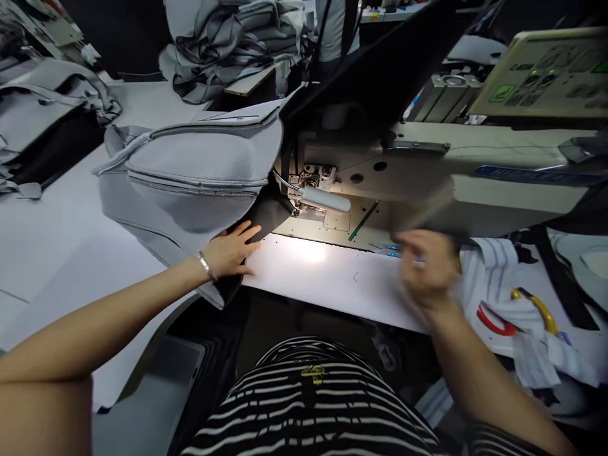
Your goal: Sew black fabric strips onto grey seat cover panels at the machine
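My left hand (232, 252) lies flat with fingers apart on a black piece of material (270, 218) at the edge of a large grey sewn cover (199, 155). The black piece reaches toward the needle area of a sewing machine (316, 183). A small white lamp (325, 199) lights that spot. My right hand (427, 266) is blurred by motion, its fingers curled closed; what they hold, if anything, I cannot make out. Beside it lie blue-handled snips (387, 250), partly hidden. A green stick-like tool (363, 220) rests on the machine bed.
A control panel (541, 76) sits above the machine at right. Striped white cloth (494, 259) lies at right with red-handled scissors (496, 322) and a yellow-handled tool (541, 310). Grey pieces (237, 44) are piled at the back; more grey covers (42, 114) lie left. Another person (337, 31) stands behind.
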A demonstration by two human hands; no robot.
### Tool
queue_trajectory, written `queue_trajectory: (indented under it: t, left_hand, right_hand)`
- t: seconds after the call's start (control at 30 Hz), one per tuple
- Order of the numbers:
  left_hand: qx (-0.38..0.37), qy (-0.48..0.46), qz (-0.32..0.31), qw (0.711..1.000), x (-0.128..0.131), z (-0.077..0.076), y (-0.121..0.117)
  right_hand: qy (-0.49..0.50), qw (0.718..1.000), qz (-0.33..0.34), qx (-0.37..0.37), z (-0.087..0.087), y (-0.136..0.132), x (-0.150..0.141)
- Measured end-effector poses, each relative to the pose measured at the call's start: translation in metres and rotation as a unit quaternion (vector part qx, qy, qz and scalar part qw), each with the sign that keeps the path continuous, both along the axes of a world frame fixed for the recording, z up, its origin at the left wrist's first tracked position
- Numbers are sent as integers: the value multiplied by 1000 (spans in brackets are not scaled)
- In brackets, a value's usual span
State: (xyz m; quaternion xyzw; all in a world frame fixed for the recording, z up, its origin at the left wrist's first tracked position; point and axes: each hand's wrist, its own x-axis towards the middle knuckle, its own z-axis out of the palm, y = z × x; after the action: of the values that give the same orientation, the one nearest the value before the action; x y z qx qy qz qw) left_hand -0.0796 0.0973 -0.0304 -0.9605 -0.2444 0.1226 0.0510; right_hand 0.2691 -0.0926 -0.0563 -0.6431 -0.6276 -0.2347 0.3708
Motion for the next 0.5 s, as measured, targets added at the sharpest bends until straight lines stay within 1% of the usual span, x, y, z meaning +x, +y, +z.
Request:
queue_trajectory:
  t: [0.03, 0.07, 0.1, 0.17, 0.23, 0.3, 0.37, 0.43, 0.5]
  left_hand:
    - [16, 16, 26, 999, -9, 2, -7]
    - [37, 25, 59, 997, -17, 2, -14]
    - [55, 29, 92, 994, -24, 0, -19]
    - [82, 28, 132, 987, -38, -8, -29]
    - [105, 19, 125, 986, -56, -14, -36]
    - [117, 13, 74, 990, -79, -14, -41]
    - [115, 6, -5, 993, -106, -3, -44]
    - [124, -11, -94, 988, -128, 16, -42]
    - [153, -41, -176, 972, -139, 41, -38]
  right_hand:
    - [-10, 992, 95, -80, -7, 16, -28]
    - [-20, 976, 154, -150, -13, 33, -52]
    - [-26, 962, 183, -202, -19, 50, -72]
    - [-36, 945, 195, -259, -30, 85, -102]
    - [-70, 940, 201, -268, -38, 117, -122]
    - [-100, 941, 191, -261, -43, 142, -139]
    - [-128, 934, 199, -268, -47, 159, -160]
    - [-151, 923, 221, -276, -49, 167, -187]
    - [-164, 911, 251, -284, -50, 168, -217]
